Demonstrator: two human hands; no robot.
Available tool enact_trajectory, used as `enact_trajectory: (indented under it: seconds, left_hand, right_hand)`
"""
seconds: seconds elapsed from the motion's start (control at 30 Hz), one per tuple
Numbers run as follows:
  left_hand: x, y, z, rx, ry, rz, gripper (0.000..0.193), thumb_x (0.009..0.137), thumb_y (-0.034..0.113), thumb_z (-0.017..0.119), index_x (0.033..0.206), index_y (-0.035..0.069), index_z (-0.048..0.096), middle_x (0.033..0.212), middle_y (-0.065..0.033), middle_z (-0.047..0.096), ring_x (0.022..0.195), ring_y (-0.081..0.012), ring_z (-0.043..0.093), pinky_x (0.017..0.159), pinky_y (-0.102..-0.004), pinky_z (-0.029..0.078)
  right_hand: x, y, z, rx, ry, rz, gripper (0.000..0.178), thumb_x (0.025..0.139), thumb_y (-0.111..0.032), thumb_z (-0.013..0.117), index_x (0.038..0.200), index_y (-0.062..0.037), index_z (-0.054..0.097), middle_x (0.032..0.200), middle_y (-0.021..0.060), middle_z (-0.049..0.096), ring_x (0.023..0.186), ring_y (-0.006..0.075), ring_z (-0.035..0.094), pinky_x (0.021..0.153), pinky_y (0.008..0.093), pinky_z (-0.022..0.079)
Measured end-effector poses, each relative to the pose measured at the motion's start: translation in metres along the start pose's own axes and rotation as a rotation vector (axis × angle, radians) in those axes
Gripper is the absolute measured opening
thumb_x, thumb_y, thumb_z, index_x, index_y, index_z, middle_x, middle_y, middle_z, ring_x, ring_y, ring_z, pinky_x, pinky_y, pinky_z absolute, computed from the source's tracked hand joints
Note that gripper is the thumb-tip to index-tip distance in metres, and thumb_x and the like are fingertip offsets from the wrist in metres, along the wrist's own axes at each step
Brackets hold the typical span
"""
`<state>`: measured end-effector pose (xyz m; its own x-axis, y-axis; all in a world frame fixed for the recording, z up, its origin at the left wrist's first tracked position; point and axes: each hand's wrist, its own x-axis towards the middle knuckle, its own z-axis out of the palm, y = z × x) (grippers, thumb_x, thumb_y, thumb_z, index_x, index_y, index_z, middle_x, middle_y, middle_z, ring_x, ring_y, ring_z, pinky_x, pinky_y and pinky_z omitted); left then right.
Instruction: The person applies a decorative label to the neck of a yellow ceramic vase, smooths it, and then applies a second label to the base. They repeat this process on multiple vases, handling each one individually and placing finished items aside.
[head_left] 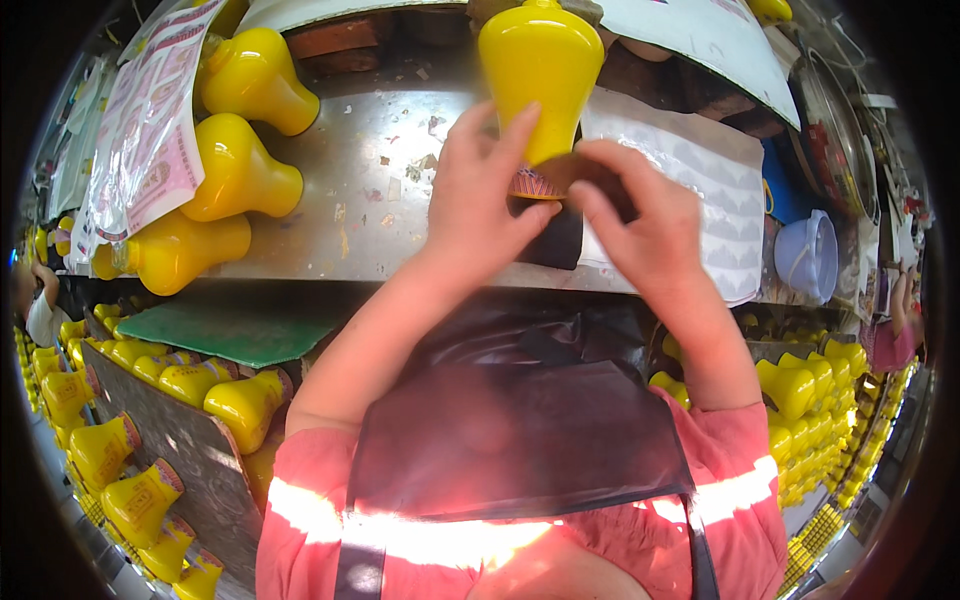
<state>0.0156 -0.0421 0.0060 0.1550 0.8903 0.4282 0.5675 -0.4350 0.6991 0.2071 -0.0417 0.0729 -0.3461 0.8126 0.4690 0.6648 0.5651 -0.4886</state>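
A glossy yellow vase-shaped bottle (pixel 540 65) lies in front of me on the metal worktop, its broad shoulder away from me and its narrower foot toward me. My left hand (pixel 478 185) holds the foot from the left, fingers along its side and thumb bent below. Around the foot runs a colourful patterned band (pixel 535 184). At the band's right edge my right hand (pixel 640 205) closes its thumb and forefinger; its other fingers are curled and partly hidden. Beneath the foot sits a dark block (pixel 553 240). Beside my right hand lies a white sheet (pixel 675 240) with rows of pale fan-shaped pieces.
Several yellow bottles (pixel 240 165) lie on the left of the metal worktop (pixel 350 220), partly under pink printed sheets (pixel 150 130). A pale blue bucket (pixel 806 255) stands at the right. Bricks (pixel 335 38) line the back. More bottles fill both lower sides, near a green board (pixel 230 325).
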Motion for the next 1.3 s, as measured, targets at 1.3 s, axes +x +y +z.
enact_trajectory:
  seconds: [1.3]
  left_hand:
    - [-0.008,-0.006,0.0,-0.063,-0.001,0.053,0.077,0.081,0.009,0.074,0.153,0.011,0.047,0.15,-0.0211,0.04,0.129,-0.0307,0.047,0.1,-0.0394,0.049]
  right_hand:
    - [-0.014,0.001,0.012,0.054,0.015,0.415,0.029,0.09,-0.023,0.073,0.116,-0.0128,0.064,0.085,0.0172,0.074,0.077,0.0393,0.072,0.069,0.0449,0.058]
